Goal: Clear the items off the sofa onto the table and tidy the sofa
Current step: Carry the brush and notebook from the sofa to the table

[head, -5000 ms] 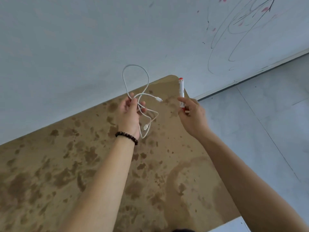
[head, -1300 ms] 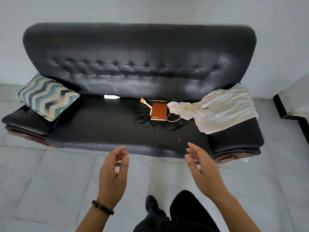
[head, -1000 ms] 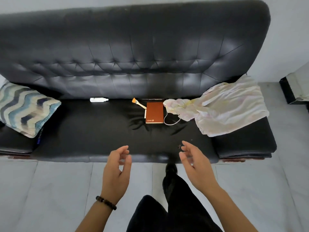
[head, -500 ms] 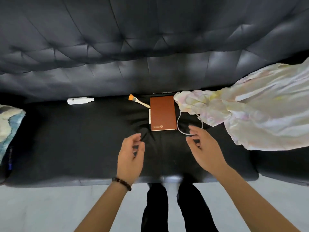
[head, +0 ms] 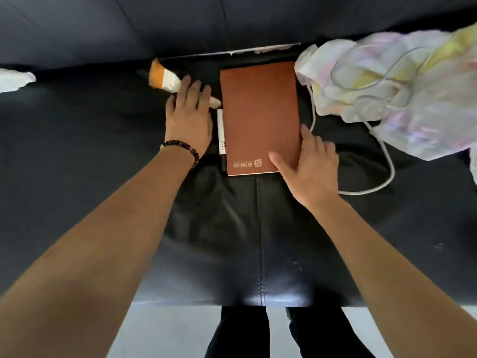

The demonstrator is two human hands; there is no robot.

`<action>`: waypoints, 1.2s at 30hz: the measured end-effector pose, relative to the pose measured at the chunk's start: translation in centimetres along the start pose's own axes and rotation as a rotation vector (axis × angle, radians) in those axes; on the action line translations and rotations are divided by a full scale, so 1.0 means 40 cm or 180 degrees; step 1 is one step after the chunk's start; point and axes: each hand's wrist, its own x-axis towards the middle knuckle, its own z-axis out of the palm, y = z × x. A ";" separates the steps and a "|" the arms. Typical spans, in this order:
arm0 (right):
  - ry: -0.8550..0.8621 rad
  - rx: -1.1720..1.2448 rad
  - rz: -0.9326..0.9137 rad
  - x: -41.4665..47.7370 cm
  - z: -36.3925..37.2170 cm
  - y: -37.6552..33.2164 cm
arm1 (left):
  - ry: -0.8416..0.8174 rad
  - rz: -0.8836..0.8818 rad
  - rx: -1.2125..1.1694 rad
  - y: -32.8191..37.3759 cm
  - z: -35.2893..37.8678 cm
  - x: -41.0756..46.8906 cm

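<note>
A person leans over a black leather sofa (head: 108, 192) with much of the clearing, by the look of it, not yet done: every item in sight lies on the seat and no desk shows in this view. Largest of the clutter is a crumpled pale cloth with pastel stains (head: 402, 99), heaped at the right end of the seat and spilling toward the edge of view. Beside it lies a flat brown leather-look notebook (head: 259, 112), square to the backrest. The right hand (head: 309, 166) rests on its near right corner, fingers (head: 305, 136) spread loosely along the edge and thumb flat on the cover, nothing lifted yet. The left hand (head: 189, 117) is laid palm-down, fingers slightly apart, over the handle of a small orange-bristled brush (head: 162, 77); whether it has closed on the handle cannot be told. A thin white cable (head: 387, 161) loops from under the cloth across the seat just right of the notebook, close to the right hand, and could drag along if the notebook or cloth is pulled. A slim white-and-black marker pen (head: 221, 133) lies tight against the notebook's left edge, between it and the left hand. A blurred white object (head: 14, 78) sits far left, too smeared to identify.
</note>
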 end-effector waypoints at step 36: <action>0.1735 0.3385 0.1605 -1.260 -0.825 -0.189 | 0.1154 -0.0036 -0.3817 0.424 -1.326 -0.812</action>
